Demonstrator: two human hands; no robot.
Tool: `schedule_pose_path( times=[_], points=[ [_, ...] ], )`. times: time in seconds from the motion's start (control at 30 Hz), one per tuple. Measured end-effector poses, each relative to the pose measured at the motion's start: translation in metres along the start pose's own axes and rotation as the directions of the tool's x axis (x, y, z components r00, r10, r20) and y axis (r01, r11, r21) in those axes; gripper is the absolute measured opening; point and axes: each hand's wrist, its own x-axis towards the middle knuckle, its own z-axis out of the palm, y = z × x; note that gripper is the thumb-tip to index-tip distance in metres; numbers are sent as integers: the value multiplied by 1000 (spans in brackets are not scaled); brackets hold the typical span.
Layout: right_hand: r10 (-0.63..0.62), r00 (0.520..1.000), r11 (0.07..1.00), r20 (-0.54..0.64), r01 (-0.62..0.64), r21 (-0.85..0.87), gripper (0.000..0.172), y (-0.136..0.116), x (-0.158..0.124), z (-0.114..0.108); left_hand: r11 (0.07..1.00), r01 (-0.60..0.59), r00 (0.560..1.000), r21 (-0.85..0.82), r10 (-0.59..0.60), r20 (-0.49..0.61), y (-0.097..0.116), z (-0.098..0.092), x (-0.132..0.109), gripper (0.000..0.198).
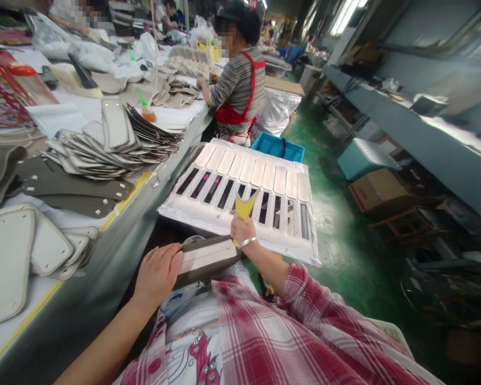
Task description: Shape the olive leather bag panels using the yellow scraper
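Note:
My left hand [157,272] grips one end of a flat grey and white padded strip [208,258] held over my lap. My right hand [242,229] holds a yellow scraper-like tool [246,205] upright, right at the strip's far end. Just beyond it lies a white board [304,243] carrying a row of similar white strips [250,172] laid side by side, with dark gaps between their lower halves.
A long workbench [160,176] runs along my left, piled with stacked grey-white pieces [112,141] and flat pieces [12,256]. A co-worker in a striped top and red apron [238,88] works further along. A blue bin [278,147], cardboard box [379,190] and green floor [332,214] are on the right.

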Motion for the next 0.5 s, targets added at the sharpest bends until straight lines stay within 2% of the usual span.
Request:
schedule_pose_path(
  times=[0.13,0.27,0.4,0.5],
  points=[
    [-40,998,996,-38,43,80,24,-8,-19,-14,998,16,1000,-63,-16,-6,-3,-1,-4,38],
    [-45,996,991,-74,54,124,23,-2,-39,-17,998,26,999,-64,-27,-19,-3,-1,-5,37],
    [-58,992,997,-110,63,38,23,6,-43,-11,992,21,999,-121,-25,-37,-3,1,-5,37],
    [-116,989,991,-93,109,-75,26,11,-40,-10,969,51,996,-243,-66,-55,-2,2,-6,37]
  ],
)
